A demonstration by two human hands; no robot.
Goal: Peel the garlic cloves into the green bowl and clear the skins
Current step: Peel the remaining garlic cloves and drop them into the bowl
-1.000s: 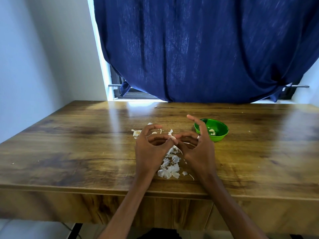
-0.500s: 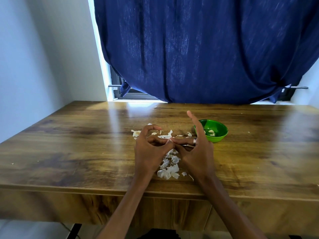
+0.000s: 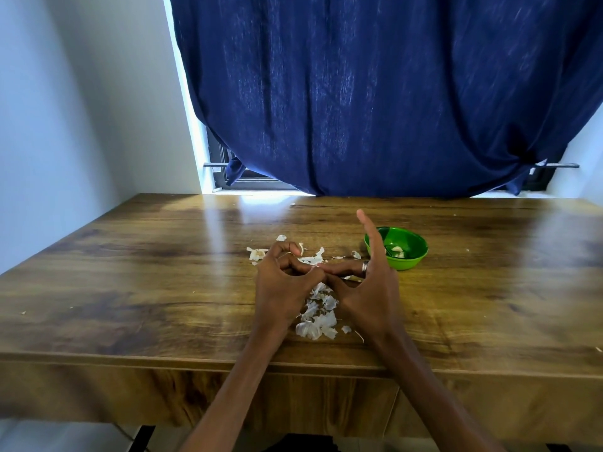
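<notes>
Two hands meet over the middle of the worktop [image 3: 137, 262], fingertips together just above the heap of skins [image 3: 318, 316]. The left hand [image 3: 284, 282] has its fingers curled inward and seems to pinch something small against the right hand's thumb and finger; the clove itself is hidden between them, so I cannot tell how it lies or which way its long axis runs. The right hand [image 3: 368, 288] pinches at the same spot, its forefinger sticking up and away toward the window.

The green bowl [image 3: 409, 256] sits beyond and to the right of the grip, near the right hand and partly behind its raised finger, with a few peeled cloves [image 3: 396, 250] already inside. So the right hand has the shorter way to drop the next one in, up and to the right over the near rim.

More skins [image 3: 313, 258] lie scattered just past the hands. The near worktop edge is close behind the heap, so I'd judge sweeping toward it risks spilling bits off, while there is open wood on both sides
</notes>
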